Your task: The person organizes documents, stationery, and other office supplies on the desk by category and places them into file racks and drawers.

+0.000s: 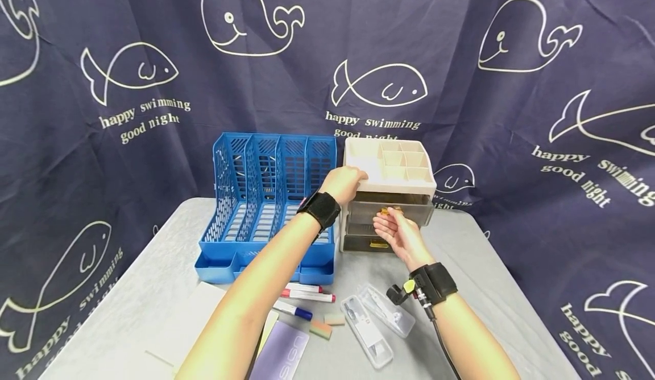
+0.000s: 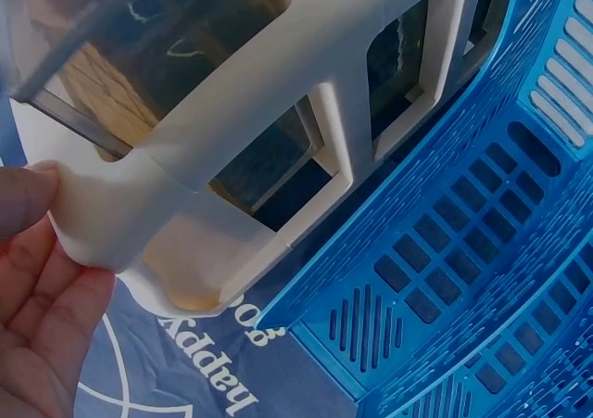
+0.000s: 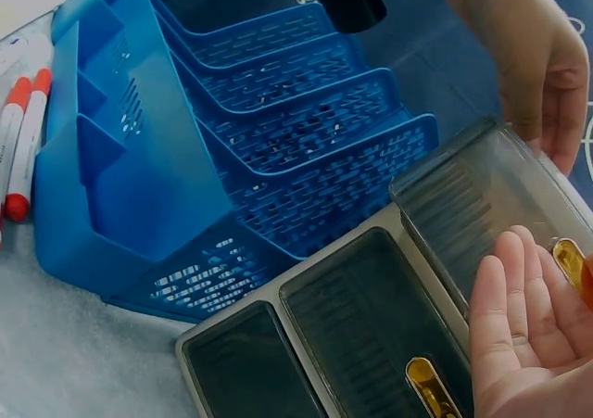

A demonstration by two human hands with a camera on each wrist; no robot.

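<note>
A white desktop drawer organizer with smoky see-through drawers stands at the back right. My left hand grips its upper left front edge, thumb on one side and fingers on the other in the left wrist view. With thumb and fingers, my right hand pinches the gold handle of the top drawer, which is pulled partway out. Below it, the middle drawer and the bottom drawer are closed. The open drawer's front and my right hand partly cover the lower ones in the head view.
Left of the organizer stands a blue file rack. In front lie markers, a blue-capped marker, small blocks, two clear cases, a purple notebook and white paper. A patterned curtain hangs behind.
</note>
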